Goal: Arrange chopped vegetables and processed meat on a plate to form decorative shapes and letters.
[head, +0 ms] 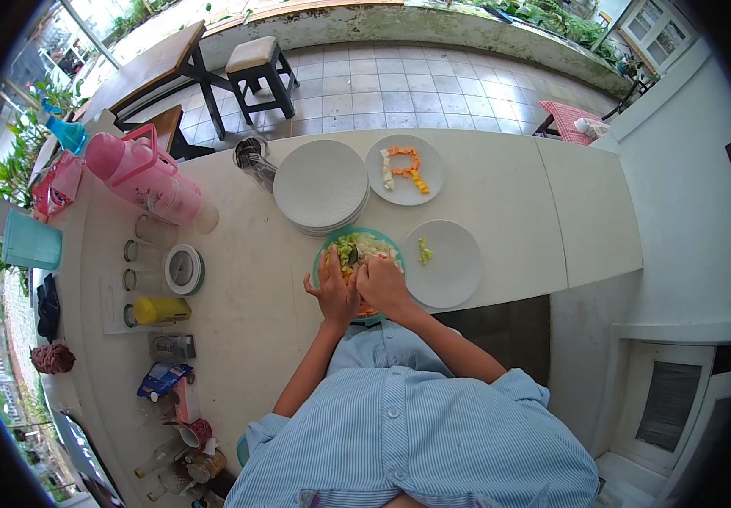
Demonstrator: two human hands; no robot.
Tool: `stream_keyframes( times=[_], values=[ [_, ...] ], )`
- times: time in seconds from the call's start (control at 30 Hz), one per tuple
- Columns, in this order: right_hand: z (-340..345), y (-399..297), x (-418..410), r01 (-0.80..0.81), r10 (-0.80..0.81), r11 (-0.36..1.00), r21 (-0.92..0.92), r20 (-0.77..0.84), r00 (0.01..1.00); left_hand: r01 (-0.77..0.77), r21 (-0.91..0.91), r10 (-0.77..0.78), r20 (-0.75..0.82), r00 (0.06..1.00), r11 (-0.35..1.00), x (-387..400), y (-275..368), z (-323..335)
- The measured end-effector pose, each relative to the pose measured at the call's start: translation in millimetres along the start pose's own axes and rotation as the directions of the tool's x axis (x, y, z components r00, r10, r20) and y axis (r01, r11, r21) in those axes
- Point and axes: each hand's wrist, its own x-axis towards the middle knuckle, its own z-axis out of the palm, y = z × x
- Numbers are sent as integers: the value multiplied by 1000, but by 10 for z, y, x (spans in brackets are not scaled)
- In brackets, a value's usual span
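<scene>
A green bowl (317, 267) of chopped food stands at the table's front edge, close to my body. Green pieces (345, 247), pale pieces (375, 245) and orange pieces (366, 310) lie in it in separate areas. My left hand (338, 293) is over the bowl's left side, fingers apart, fingertips at the green pieces. Beside it, my right hand (380, 284) has its fingers curled over the bowl; what they hold is hidden. A small dark item (353, 256) shows between the hands. Right of the bowl, a white plate (448, 279) carries a few green pieces (425, 251).
Behind the bowl are stacked white plates (321, 184) and a plate (432, 190) with pieces forming a letter shape. A cutlery holder (255, 162) stands left of the stack. Farther left are a pink thermos jug (143, 174), glass jars (146, 253) and a round kitchen scale (184, 269).
</scene>
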Motion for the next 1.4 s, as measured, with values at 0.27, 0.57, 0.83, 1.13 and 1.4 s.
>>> stream_keyframes(
  times=[0.27,0.57,0.83,1.13,1.4],
  values=[
    [96,350,-180,-199,217,915,351,-10,976,-32,-34,31,-27,999,999,3,40,-48],
    [60,556,-354,-244,295,806,539,-9,955,-27,-37,25,-31,999,999,11,45,-42],
    [-394,666,-605,-396,471,463,792,159,868,-15,-54,13,-25,1000,998,-14,10,-31],
    [-491,1171,-872,-332,587,413,848,31,809,-16,20,16,-25,1000,1000,-23,-46,14],
    [-167,1500,-922,-363,503,849,384,-378,777,-7,20,7,-22,1000,1000,-18,-36,9]
  ],
)
